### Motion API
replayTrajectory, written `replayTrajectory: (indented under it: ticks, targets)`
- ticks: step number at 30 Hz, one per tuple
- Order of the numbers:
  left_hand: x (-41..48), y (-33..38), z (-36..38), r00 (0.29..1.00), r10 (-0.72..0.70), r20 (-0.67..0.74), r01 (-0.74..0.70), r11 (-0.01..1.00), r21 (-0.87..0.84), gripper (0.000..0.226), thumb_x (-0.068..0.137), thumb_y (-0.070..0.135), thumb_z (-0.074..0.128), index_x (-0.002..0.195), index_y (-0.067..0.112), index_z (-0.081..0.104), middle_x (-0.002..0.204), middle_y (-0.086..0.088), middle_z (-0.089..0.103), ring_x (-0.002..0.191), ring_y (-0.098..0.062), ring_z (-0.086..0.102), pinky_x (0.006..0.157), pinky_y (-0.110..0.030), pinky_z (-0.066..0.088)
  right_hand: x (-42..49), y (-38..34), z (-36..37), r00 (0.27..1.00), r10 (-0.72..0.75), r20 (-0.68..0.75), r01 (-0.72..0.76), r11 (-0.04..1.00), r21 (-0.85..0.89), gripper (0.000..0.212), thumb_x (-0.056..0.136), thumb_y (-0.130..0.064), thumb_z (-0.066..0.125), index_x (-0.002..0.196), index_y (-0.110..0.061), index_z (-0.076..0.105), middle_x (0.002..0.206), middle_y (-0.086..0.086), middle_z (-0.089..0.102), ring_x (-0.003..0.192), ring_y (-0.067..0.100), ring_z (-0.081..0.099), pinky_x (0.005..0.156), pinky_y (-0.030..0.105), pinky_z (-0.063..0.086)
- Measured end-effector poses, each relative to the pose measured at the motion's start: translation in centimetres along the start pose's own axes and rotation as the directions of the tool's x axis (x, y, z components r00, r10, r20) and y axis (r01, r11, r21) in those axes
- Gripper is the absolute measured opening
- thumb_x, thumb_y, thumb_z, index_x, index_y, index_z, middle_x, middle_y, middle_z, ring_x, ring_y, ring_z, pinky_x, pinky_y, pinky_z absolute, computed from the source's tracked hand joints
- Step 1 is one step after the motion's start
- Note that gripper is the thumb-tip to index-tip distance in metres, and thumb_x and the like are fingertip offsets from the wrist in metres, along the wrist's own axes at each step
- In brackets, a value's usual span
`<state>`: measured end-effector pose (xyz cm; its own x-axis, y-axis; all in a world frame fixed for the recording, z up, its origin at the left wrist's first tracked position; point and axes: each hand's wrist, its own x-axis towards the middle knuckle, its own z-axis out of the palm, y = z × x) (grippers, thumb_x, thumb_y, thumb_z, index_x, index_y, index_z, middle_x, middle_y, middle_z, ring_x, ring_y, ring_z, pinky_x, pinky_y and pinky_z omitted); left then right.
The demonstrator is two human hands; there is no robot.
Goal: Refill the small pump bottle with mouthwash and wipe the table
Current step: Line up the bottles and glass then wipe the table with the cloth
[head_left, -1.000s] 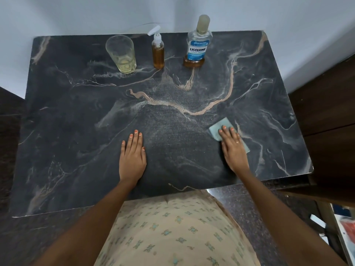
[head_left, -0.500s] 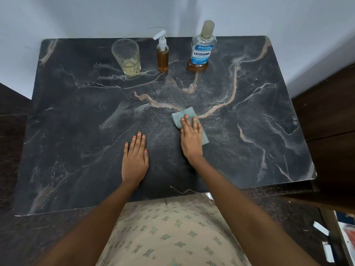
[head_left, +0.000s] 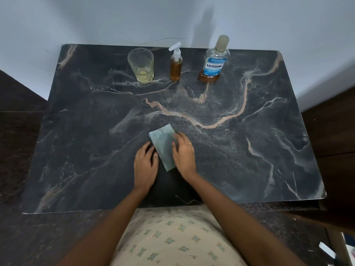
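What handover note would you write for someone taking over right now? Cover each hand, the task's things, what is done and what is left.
Hands: the left hand pinches the left edge of the cloth; the right hand grips its right side.
The cloth lies on the table, front middle.
The pump bottle stands at the back, pump on, nearly full, between the glass and the mouthwash bottle.
Done: the refill, it seems.
Left: probably more wiping.

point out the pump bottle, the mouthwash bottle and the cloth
pump bottle (head_left: 175,69): head view, on its amber body
mouthwash bottle (head_left: 214,66): head view, on its blue label
cloth (head_left: 162,143): head view, on its bare middle
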<state>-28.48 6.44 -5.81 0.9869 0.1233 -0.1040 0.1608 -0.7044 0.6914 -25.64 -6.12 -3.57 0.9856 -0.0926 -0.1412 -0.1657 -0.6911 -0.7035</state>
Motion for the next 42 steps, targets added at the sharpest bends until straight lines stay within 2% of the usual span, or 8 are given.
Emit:
replayTrajectory:
  ticks: [6, 12, 15, 22, 27, 33, 37, 42]
  targets:
    - [0.7, 1.9, -0.1, 0.966, -0.254, 0.050, 0.255, 0.902, -0.349, 0.016, 0.085, 0.016, 0.060, 0.101, 0.013, 0.060, 0.098, -0.007, 0.063, 0.080, -0.012, 0.058, 0.079, -0.036, 0.050, 0.9, 0.9, -1.4, 0.987, 0.142, 0.075, -0.143, 0.990, 0.010, 0.029, 0.089, -0.010, 0.055, 0.118, -0.007, 0.054, 0.114, 0.011, 0.053, 0.104, 0.024, 0.052, 0.091, 0.037, 0.047]
    - [2.7, 2.2, -0.9, 0.917, -0.383, 0.115, 0.393, 0.809, -0.437, 0.020, 0.079, 0.008, 0.068, 0.097, 0.013, 0.060, 0.079, -0.004, 0.063, 0.077, -0.023, 0.065, 0.077, -0.046, 0.055, 2.6, 0.1, -0.8, 0.962, 0.260, 0.079, -0.263, 0.964, 0.037, 0.025, 0.084, -0.012, 0.062, 0.109, -0.012, 0.061, 0.101, 0.007, 0.062, 0.087, 0.018, 0.059, 0.078, 0.033, 0.052]
    - [4.7, 1.9, -2.0, 0.912, -0.408, 0.053, 0.387, 0.808, -0.444, 0.024, 0.078, 0.007, 0.069, 0.101, 0.006, 0.062, 0.082, -0.007, 0.065, 0.076, -0.022, 0.065, 0.075, -0.043, 0.056, 4.2, -1.3, -0.3, 0.964, 0.255, 0.074, -0.261, 0.962, 0.078, 0.026, 0.083, -0.012, 0.063, 0.110, -0.012, 0.061, 0.100, 0.006, 0.063, 0.084, 0.014, 0.059, 0.076, 0.031, 0.052]
    - [11.4, 0.5, -6.1, 0.911, -0.392, -0.128, 0.306, 0.851, -0.428, 0.018, 0.079, 0.006, 0.068, 0.096, 0.004, 0.063, 0.082, -0.005, 0.064, 0.069, -0.010, 0.058, 0.059, -0.016, 0.044, 9.9, -6.9, 2.4, 0.992, 0.111, 0.068, -0.122, 0.974, 0.189, 0.020, 0.083, -0.006, 0.062, 0.104, -0.006, 0.062, 0.111, 0.009, 0.056, 0.091, 0.017, 0.058, 0.083, 0.029, 0.051]
    - [17.0, -1.2, -9.1, 0.893, -0.404, -0.196, 0.295, 0.857, -0.421, 0.014, 0.078, 0.006, 0.068, 0.090, 0.005, 0.062, 0.083, -0.005, 0.062, 0.076, -0.016, 0.059, 0.067, -0.027, 0.046, 14.2, -10.9, 4.9, 0.995, 0.015, 0.094, -0.033, 0.981, 0.191, 0.026, 0.083, -0.004, 0.060, 0.109, -0.009, 0.056, 0.101, 0.010, 0.064, 0.090, 0.021, 0.060, 0.079, 0.033, 0.050]
    - [23.1, -2.6, -11.2, 0.900, -0.353, -0.258, 0.254, 0.902, -0.348, 0.007, 0.077, 0.004, 0.069, 0.080, 0.004, 0.062, 0.077, -0.004, 0.061, 0.070, -0.012, 0.056, 0.067, -0.020, 0.042, 18.8, -13.5, 7.8, 0.983, -0.085, 0.163, 0.073, 0.994, 0.077, 0.019, 0.087, -0.002, 0.053, 0.103, 0.001, 0.064, 0.110, 0.015, 0.058, 0.098, 0.026, 0.057, 0.088, 0.031, 0.046]
    - [26.5, -3.5, -11.6, 0.913, -0.314, -0.261, 0.226, 0.921, -0.318, 0.008, 0.080, 0.003, 0.065, 0.088, 0.002, 0.065, 0.085, -0.009, 0.066, 0.077, -0.013, 0.058, 0.072, -0.021, 0.043, 21.2, -14.5, 9.3, 0.976, -0.100, 0.196, 0.091, 0.994, 0.052, 0.026, 0.088, 0.001, 0.049, 0.112, 0.003, 0.059, 0.117, 0.018, 0.053, 0.101, 0.029, 0.055, 0.089, 0.029, 0.043]
    - [28.7, -4.2, -11.2, 0.940, -0.234, -0.250, 0.171, 0.953, -0.249, 0.015, 0.083, -0.002, 0.059, 0.097, 0.000, 0.065, 0.097, -0.015, 0.067, 0.084, -0.012, 0.058, 0.075, -0.010, 0.040, 22.9, -15.0, 10.4, 0.980, -0.084, 0.180, 0.077, 0.996, 0.047, 0.029, 0.088, 0.001, 0.048, 0.116, 0.003, 0.055, 0.123, 0.018, 0.048, 0.104, 0.030, 0.053, 0.095, 0.036, 0.045]
